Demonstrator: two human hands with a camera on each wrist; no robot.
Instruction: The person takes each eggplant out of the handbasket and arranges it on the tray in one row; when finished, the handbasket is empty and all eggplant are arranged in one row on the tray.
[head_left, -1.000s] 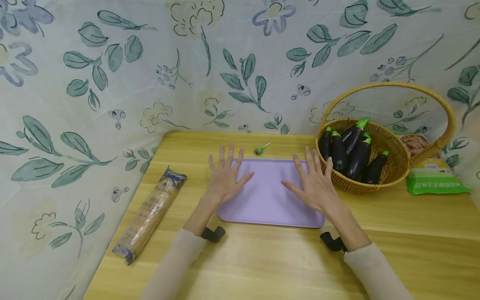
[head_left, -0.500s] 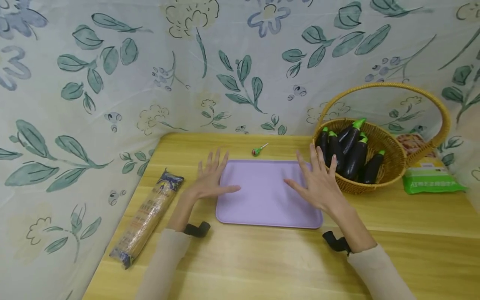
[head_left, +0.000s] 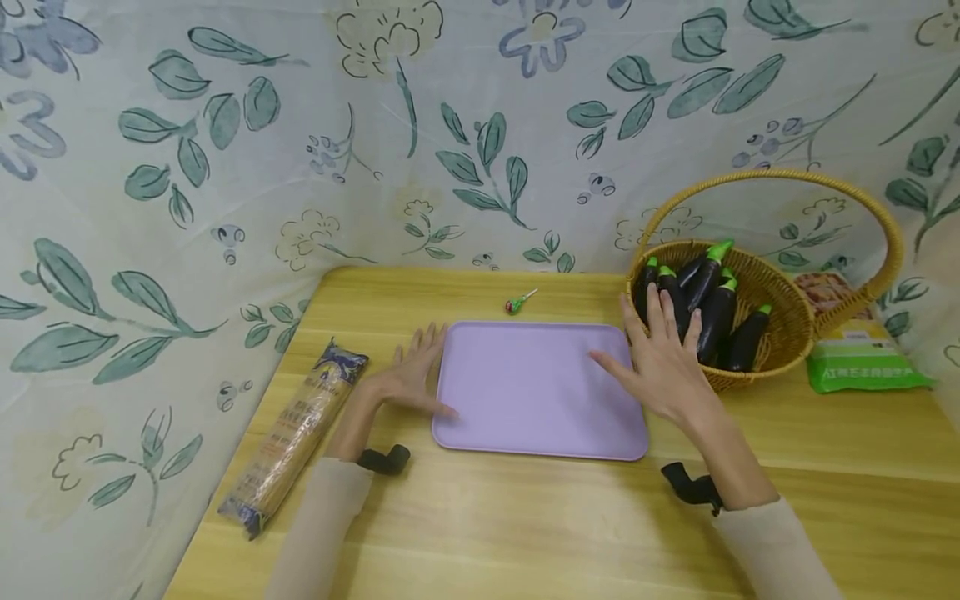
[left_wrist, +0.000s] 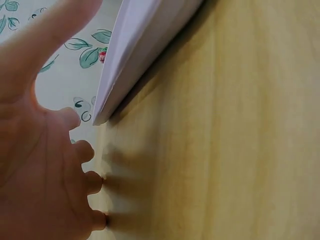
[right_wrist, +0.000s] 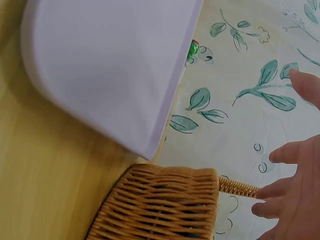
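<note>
Left hand (head_left: 405, 381) spread at left end of tray (head_left: 536, 392); right hand (head_left: 667, 372) spread above right end; tray's long axis between.

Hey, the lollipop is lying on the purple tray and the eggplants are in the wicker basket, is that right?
Not quite: the lollipop lies on the table, beyond the far edge of the purple tray, as the head view shows. The eggplants are in the wicker basket.
</note>
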